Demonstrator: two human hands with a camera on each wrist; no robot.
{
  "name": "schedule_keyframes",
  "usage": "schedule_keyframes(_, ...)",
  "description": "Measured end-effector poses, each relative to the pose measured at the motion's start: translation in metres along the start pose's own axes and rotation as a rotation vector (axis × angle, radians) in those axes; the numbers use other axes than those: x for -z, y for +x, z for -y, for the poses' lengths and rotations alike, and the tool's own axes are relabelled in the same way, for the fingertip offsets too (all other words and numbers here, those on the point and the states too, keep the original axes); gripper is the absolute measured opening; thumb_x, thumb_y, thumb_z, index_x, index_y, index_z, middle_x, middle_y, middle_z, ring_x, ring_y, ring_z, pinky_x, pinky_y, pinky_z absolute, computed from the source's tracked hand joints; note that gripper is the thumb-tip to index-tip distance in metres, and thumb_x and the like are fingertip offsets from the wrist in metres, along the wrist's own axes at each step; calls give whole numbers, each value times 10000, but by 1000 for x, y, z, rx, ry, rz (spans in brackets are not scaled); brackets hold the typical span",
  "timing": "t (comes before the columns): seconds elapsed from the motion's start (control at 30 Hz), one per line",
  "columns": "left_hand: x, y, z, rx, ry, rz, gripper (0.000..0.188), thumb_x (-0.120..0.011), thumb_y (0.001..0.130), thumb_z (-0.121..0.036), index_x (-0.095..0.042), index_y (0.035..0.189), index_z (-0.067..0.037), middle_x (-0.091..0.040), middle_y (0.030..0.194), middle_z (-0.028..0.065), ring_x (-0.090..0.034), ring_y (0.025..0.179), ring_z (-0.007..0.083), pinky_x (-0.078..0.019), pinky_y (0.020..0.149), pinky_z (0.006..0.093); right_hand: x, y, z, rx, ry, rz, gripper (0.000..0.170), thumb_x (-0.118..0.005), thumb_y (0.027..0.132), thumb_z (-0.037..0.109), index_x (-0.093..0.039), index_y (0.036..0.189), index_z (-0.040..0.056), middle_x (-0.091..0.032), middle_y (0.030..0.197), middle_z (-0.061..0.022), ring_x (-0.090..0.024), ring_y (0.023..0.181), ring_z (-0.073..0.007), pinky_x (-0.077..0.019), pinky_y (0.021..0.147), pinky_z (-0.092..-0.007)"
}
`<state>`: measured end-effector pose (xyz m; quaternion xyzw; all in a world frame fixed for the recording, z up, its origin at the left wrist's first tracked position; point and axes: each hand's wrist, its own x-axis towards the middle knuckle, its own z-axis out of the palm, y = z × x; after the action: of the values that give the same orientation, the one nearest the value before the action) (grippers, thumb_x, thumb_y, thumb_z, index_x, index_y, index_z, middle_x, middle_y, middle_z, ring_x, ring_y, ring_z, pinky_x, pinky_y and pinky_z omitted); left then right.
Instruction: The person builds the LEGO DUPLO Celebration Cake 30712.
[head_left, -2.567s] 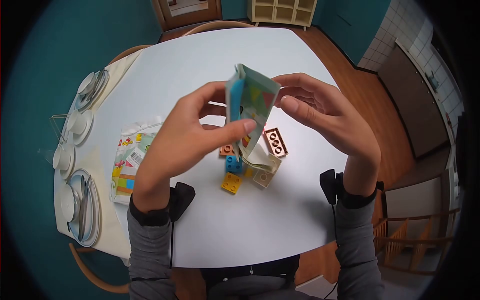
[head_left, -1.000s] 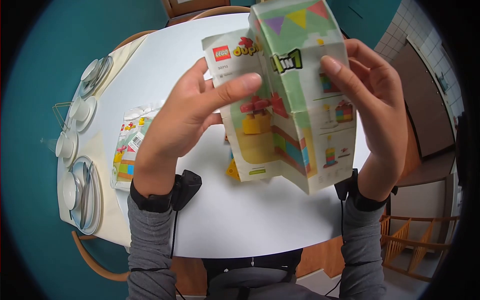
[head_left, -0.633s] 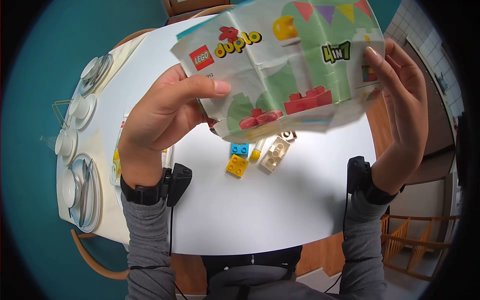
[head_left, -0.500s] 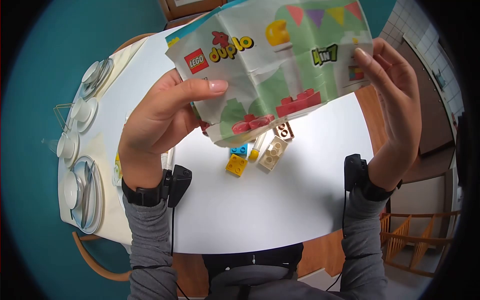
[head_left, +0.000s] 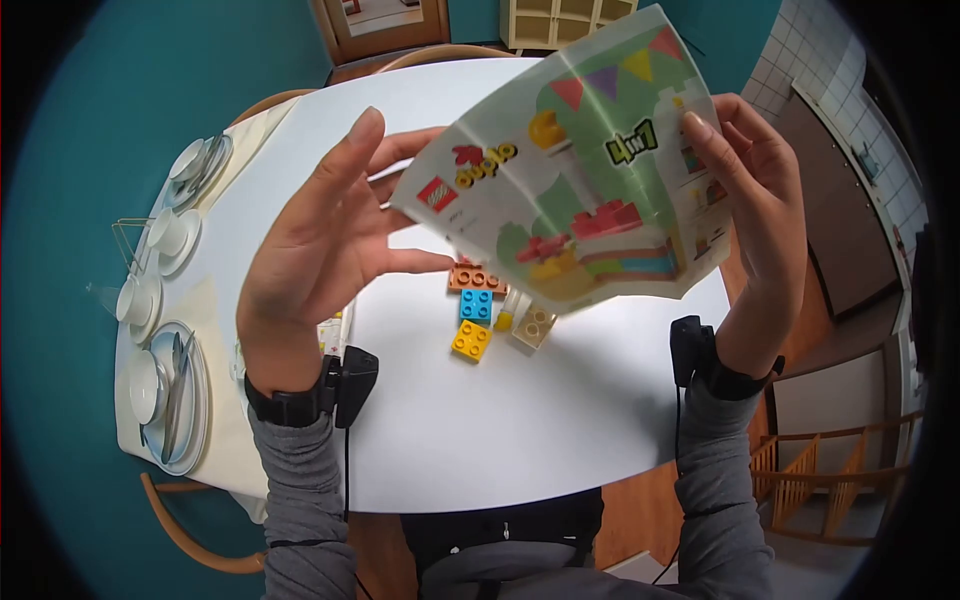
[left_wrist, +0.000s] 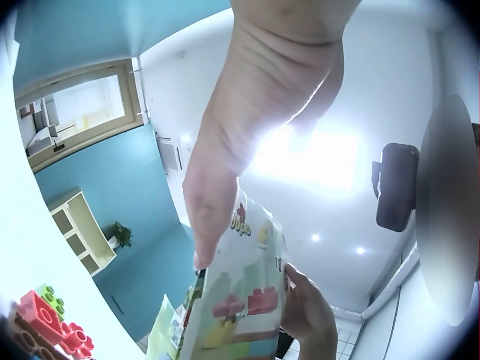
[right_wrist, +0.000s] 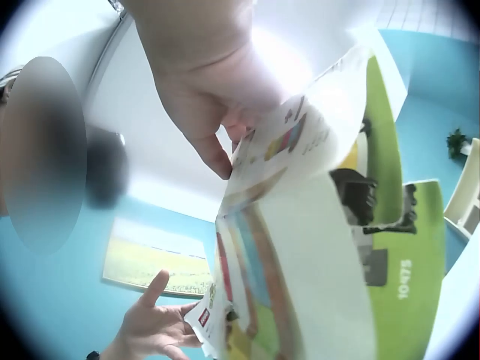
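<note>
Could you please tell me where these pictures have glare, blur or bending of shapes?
Head view: wide-lens bending, black corners, and print on the paper sheet looks slightly blurred. Left wrist view: the ceiling light is burnt white beside the left hand. Right wrist view: strong glare behind the right hand; a blurred oval at left hides what is there.

The left hand (head_left: 325,225) and wrist (head_left: 285,365) mostly hide the packet (head_left: 334,334); the leaflet (head_left: 590,180), its small print (head_left: 457,216) (below the logo (head_left: 435,194)) seemingly blurred, covers part of the tan brick (head_left: 535,327).
</note>
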<state>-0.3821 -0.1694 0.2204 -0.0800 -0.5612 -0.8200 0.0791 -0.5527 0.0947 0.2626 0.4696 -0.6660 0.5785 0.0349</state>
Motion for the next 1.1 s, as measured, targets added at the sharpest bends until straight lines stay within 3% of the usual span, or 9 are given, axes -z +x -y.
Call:
schedule_keyframes(0.23,0,6,2,7,221,-39,728,-376,992,-499,-265,1437,67,-372,1371,320,-440,1298,411,-607,808,481,5,-5,5,-13,-71,-19,231,-637,941,236,-650,1028,22,-677,865,-48,-628,764,-57,-491,692,-204)
schedule_keyframes(0.43,-2,11,2,90,347,-125,784,-336,979,-583,-314,1421,63,-423,1359,277,-485,1272,380,-622,778,409,5,-15,11,235,-288,81,186,-644,928,143,-644,1048,1,-661,936,-62,-614,893,-103,-466,787,-253)
schedule_keyframes(0.6,-8,7,1,113,664,-267,815,-359,945,-657,-434,1385,26,-453,1385,200,-569,1189,328,-587,787,391,9,-15,18,384,-272,163,160,-650,918,84,-634,1044,-13,-635,1021,-75,-591,957,-128,-455,823,-273)
schedule_keyframes(0.7,-17,6,-1,123,716,-229,810,-373,898,-726,-580,1311,-61,-411,1408,268,-626,1025,339,-577,752,341,11,-15,11,455,-257,132,167,-655,916,87,-636,1049,-10,-638,1036,-86,-594,962,-132,-459,814,-275)
schedule_keyframes(0.83,-12,5,0,147,753,-226,821,-317,915,-733,-631,1251,-53,-632,1140,238,-653,931,261,-569,781,338,10,-12,8,579,-253,93,181,-667,907,93,-638,1054,-9,-644,1050,-100,-603,971,-129,-475,794,-279)
schedule_keyframes(0.93,-7,2,-8,172,816,-135,841,-302,930,-721,-678,1152,-3,-687,1005,193,-661,901,237,-544,799,312,6,-17,13,636,-127,-21,144,-676,879,46,-663,1005,-23,-664,1010,-153,-627,933,-208,-509,801,-353)
schedule_keyframes(1.0,-11,-10,-24,140,886,-137,812,-297,953,-681,-662,1148,18,-684,1054,172,-655,928,213,-519,829,298,13,-26,19,837,-431,55,181,-671,830,6,-657,1007,-26,-655,1021,-188,-636,934,-260,-522,795,-364)
schedule_keyframes(1.03,-20,-16,-32,116,949,-129,784,-293,977,-640,-646,1144,40,-680,1103,151,-650,956,190,-493,858,284,10,-36,27,786,-454,84,219,-726,743,54,-675,956,40,-651,993,-184,-643,921,-295,-534,806,-415)
schedule_keyframes(1.1,-51,-33,-26,-113,1112,-375,758,-302,984,-614,-656,1122,41,-668,1126,177,-644,973,221,-478,891,313,21,-59,42,772,-613,230,226,-776,663,120,-670,863,122,-642,956,-138,-643,901,-297,-536,815,-460)
